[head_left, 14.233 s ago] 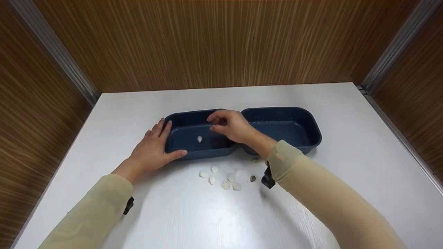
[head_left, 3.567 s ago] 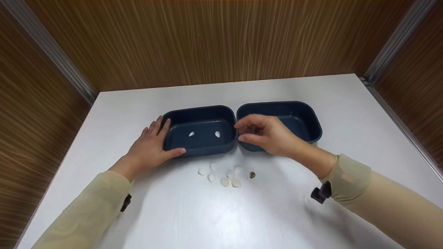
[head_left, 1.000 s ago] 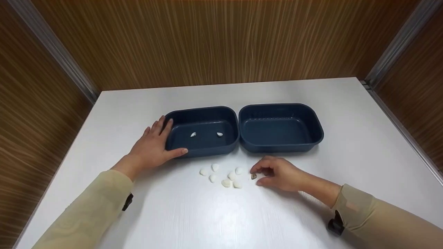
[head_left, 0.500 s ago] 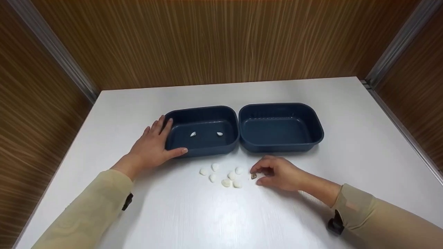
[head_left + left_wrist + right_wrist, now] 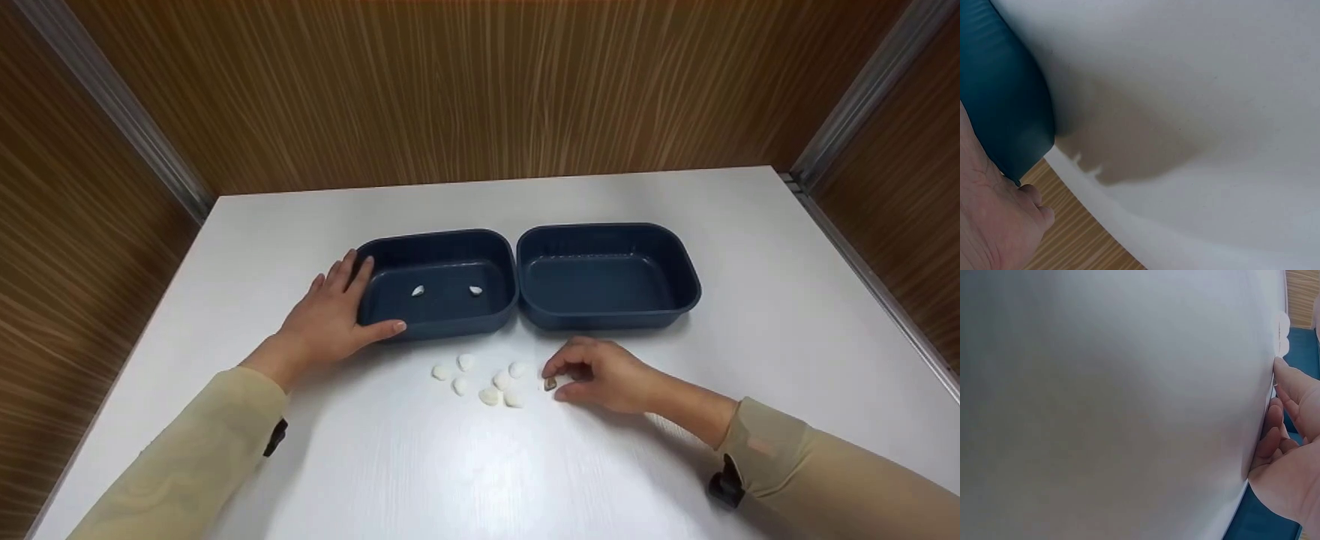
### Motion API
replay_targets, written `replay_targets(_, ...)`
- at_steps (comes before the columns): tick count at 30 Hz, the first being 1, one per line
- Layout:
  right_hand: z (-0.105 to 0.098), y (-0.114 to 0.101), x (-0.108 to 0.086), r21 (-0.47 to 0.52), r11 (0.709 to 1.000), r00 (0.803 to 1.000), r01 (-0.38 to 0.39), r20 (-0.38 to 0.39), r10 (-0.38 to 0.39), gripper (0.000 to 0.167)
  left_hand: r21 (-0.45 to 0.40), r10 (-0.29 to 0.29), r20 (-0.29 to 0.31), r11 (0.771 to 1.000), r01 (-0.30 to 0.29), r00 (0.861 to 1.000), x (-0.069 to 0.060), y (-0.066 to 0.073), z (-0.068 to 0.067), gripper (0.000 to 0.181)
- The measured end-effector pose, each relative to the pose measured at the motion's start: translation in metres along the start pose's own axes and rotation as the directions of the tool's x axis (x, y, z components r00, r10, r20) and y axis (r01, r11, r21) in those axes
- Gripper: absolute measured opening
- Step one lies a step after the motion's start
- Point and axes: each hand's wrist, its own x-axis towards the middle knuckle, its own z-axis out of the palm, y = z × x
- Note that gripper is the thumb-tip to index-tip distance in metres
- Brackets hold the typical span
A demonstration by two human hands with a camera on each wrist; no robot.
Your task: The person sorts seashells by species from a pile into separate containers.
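Note:
In the head view my left hand (image 5: 322,319) rests on the left end of the left dark blue tray (image 5: 457,327), fingers spread over its rim and thumb along its front. Two small pale shells (image 5: 418,291) lie apart inside. My right hand (image 5: 611,376) is low on the table, index finger and thumb curled about a small brown shell (image 5: 550,383). Several white shells (image 5: 490,396) lie to its left. The left wrist view shows the left hand (image 5: 996,219) against the tray (image 5: 1008,84). In the right wrist view the right hand (image 5: 1297,439) touches the table; its grip is partly hidden.
A second dark blue tray (image 5: 609,321) stands close beside the first, on its right, with nothing seen inside. Both stand on a white table (image 5: 405,457). Wood-patterned panels (image 5: 480,97) enclose the back and sides.
Since the earlier frames my right hand has come down from over the trays to the brown shell. Over the last second both hands have stayed nearly still. The left tray holds two shells; at first one was visible.

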Motion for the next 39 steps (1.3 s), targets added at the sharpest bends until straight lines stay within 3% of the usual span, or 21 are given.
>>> replay_targets(17, 0.0019, 0.0011, 0.0004, 0.008, 1.000, 1.000, -0.019, 0.001, 0.019, 0.016, -0.001, -0.002, -0.001, 1.000, 0.002, 1.000, 0.0016, 0.0000, 0.0012, 0.126)
replay_targets(32, 0.0034, 0.0013, 0.0013, -0.043, 0.999, 1.000, -0.008, 0.002, 0.008, 0.011, -0.009, 0.005, -0.002, 1.000, -0.005, 1.000, 0.0012, -0.0006, 0.0001, 0.131)
replay_targets(39, 0.0023, 0.0033, -0.0005, 0.024, 0.999, 1.000, -0.027, -0.002, 0.027, 0.009, -0.008, 0.008, -0.002, 1.000, -0.008, 1.000, 0.0011, -0.0010, 0.0004, 0.130)
